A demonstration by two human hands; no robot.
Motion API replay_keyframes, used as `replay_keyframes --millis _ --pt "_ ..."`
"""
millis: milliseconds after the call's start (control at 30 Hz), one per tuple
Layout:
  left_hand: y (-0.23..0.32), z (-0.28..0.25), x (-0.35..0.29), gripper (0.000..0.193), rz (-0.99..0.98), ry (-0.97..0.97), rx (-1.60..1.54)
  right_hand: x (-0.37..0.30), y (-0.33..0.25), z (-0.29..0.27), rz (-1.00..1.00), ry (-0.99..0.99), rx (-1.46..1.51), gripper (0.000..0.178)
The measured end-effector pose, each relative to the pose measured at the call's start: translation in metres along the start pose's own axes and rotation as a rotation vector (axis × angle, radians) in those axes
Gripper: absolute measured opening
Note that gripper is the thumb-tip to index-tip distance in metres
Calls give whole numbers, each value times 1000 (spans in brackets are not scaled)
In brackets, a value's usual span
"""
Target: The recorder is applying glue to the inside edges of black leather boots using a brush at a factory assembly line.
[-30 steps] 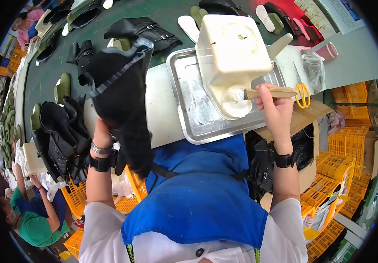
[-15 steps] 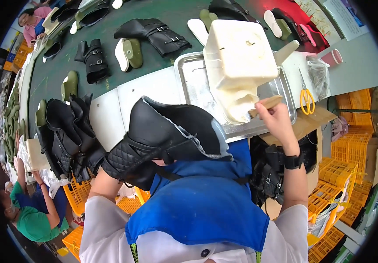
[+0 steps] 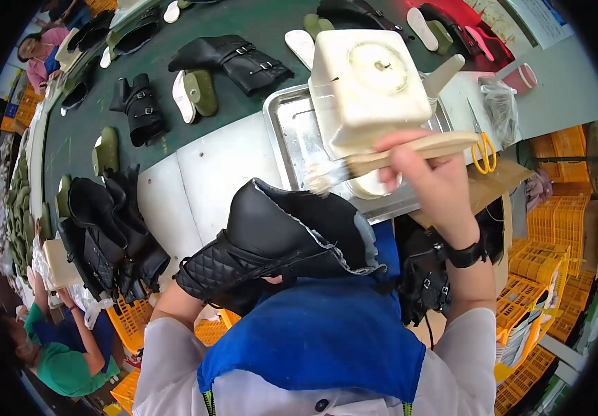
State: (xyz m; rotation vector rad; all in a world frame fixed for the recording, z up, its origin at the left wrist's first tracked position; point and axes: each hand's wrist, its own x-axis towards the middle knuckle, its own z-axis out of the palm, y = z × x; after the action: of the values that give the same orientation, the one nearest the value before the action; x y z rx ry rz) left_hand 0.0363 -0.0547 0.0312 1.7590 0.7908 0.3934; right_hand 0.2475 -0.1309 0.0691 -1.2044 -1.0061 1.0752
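Observation:
My right hand (image 3: 432,182) is closed around the wooden handle of a flat paintbrush (image 3: 444,143). Its pale bristles point left, above the opening of a black quilted boot upper (image 3: 271,236). The boot upper lies across my front, its grey raw-edged opening toward the right. My left forearm (image 3: 176,305) reaches under it; that hand grips the boot upper from beneath and is mostly hidden, with a little skin showing below it. Just behind my right hand, a cream plastic container (image 3: 372,76) stands in a metal tray (image 3: 285,149), its round spout partly covered by my fingers.
Black boot uppers (image 3: 108,229) are piled at the left. More boots (image 3: 233,62) and green soles (image 3: 200,92) lie on the green table (image 3: 153,48). Orange-handled scissors (image 3: 483,154) rest right of the tray. Yellow crates (image 3: 538,267) stand at right; a co-worker in green (image 3: 70,364) works at left.
My right hand has lifted the brush out of the container's spout and swung it left toward the boot's opening. The boot upper has shifted slightly right and down in view.

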Motion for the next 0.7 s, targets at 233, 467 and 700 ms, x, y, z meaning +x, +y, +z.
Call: replay_keyframes --millis 233,467,700 --pt "0 5 -4 52 -48 57 -280 10 10 21 -542 -208 -407 4" --pt "-1 2 -14 49 -102 161 -565 -1 12 18 -372 -188 -465 9" --pt "-5 -7 -23 45 82 3 -121 0 5 20 -379 -205 -545 6"
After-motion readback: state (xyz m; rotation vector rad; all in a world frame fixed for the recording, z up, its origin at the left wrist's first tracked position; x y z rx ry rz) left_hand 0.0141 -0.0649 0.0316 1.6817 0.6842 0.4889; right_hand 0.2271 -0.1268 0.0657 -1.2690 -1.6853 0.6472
